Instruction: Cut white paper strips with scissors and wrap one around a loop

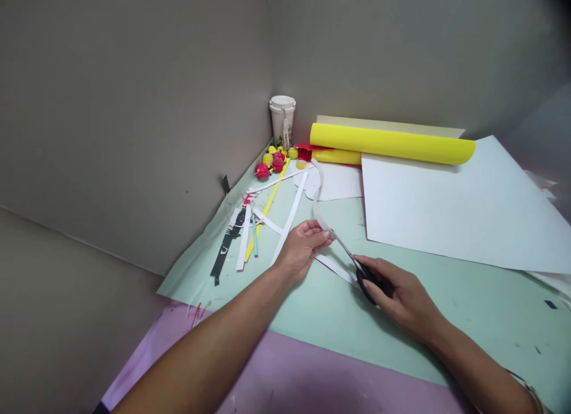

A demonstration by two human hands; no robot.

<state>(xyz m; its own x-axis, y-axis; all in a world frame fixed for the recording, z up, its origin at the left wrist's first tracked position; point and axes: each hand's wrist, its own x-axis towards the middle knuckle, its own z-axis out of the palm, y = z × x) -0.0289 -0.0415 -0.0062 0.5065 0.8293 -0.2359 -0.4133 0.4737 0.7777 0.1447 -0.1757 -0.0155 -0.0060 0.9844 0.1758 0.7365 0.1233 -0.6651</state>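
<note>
Where my left grip (300, 248) pinched a curled white strip (316, 209) above the green sheet (321, 307), my right grip (404, 292) stood clamped on scissors (344, 246); taut paper, fingertips clear of blades, seemed advisable.

Shows 1 white lidded cup (277, 121) near the corner of 2 grey walls (134, 93), with a strap (286, 131) hanging down the side. Just in front of the cup, includes a cluster of small red and yellow balls (277, 164). To the right of the cup, has 1 yellow roll (392, 143) lying lengthwise, with red paper (304, 154) near its left end. Farther right of the cup and nearer the camera, shows 1 large white sheet (455, 206), reaching up to the yellow roll. In front of the cup and toward the left, includes 1 ragged black strip (220, 261) and 1 thin light-blue stick (256, 241).
</note>
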